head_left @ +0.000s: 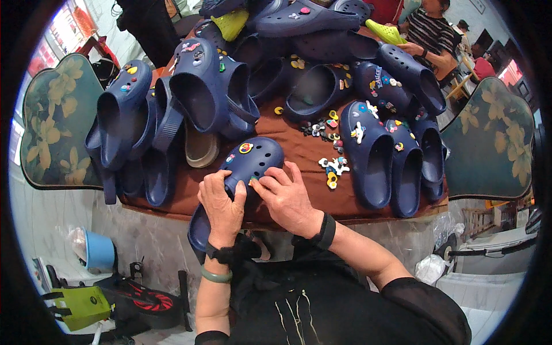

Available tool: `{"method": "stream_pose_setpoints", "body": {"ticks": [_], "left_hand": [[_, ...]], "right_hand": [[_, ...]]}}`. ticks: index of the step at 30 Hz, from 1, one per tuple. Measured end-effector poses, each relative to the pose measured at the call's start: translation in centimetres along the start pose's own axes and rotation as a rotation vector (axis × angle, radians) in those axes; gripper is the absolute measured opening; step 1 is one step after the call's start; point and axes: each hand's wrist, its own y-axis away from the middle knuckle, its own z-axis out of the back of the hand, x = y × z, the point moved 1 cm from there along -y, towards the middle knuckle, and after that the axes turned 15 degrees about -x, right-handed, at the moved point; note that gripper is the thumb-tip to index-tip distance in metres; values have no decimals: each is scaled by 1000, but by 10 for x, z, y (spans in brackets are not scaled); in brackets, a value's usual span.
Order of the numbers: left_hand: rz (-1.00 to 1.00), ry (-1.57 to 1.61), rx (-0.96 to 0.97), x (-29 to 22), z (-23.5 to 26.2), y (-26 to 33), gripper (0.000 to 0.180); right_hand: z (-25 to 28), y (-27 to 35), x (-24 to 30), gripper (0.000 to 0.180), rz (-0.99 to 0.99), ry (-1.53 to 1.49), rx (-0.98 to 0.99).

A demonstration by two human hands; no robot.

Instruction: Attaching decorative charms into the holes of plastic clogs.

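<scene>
The navy clog (244, 172) lies at the near edge of the brown table (299, 146), toe pointing to 1 o'clock, heel hanging past the edge toward the person. The left hand (221, 204) is closed around the clog's middle from the 8 o'clock side, fingers wrapped over the upper. The right hand (287, 198) sits at 4 o'clock of the clog, fingertips pressed together on a small green charm (253, 180) against the upper; its grip is a pinch, not a full grasp. A round yellow and red charm (246, 148) is fixed near the toe. At 3 o'clock of the clog, apart from both hands, lies a cluster of loose charms (333, 169). Further clogs (368, 152) ring the table from 9 to 3 o'clock. At 1 o'clock, another person (431, 34) holds a lime green clog (385, 31).
</scene>
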Motion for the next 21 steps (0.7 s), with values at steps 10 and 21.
{"method": "stream_pose_setpoints", "body": {"ticks": [10,21], "left_hand": [[-44,36,-39,8,-6,2,35],[-8,121,-4,-38,-32,8,35]], "right_hand": [[-11,1,4,45,15,56,78],[16,22,-26,30,-202,-100,-248]]}}
